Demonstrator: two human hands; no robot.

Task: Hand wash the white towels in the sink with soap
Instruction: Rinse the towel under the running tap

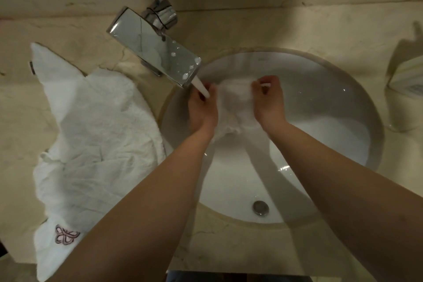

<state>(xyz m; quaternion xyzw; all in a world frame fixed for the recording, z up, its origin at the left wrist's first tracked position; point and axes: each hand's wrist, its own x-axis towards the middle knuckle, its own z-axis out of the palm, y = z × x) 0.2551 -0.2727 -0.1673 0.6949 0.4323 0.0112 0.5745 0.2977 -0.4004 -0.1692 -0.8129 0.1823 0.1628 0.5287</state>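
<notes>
- Head view: a small white towel (235, 103) hangs bunched over the white oval sink (332, 89), stretched between both hands, at about 12 o'clock from the drain (260, 207).
- The left hand (202, 110) grips the towel's left edge with curled fingers; the right hand (267, 101) pinches its right edge, fingers bent inward. The hands sit apart, the cloth between them.
- A flat chrome faucet (153, 46) reaches in from 10 o'clock of the basin, its top spotted with droplets; a stream of water (201, 87) runs from its tip onto the left hand's fingers.
- Water (332, 139) pools in the right half of the basin, at roughly 3 o'clock from the drain.
- A larger white towel (91, 135) lies crumpled on the beige marble counter (332, 30) at 9 o'clock of the sink, one edge lapping the rim; a pink embroidered logo (66, 234) shows on its near corner.
- A pale box-like object (407, 78), too blurred to name, stands at the counter's 3 o'clock edge.
</notes>
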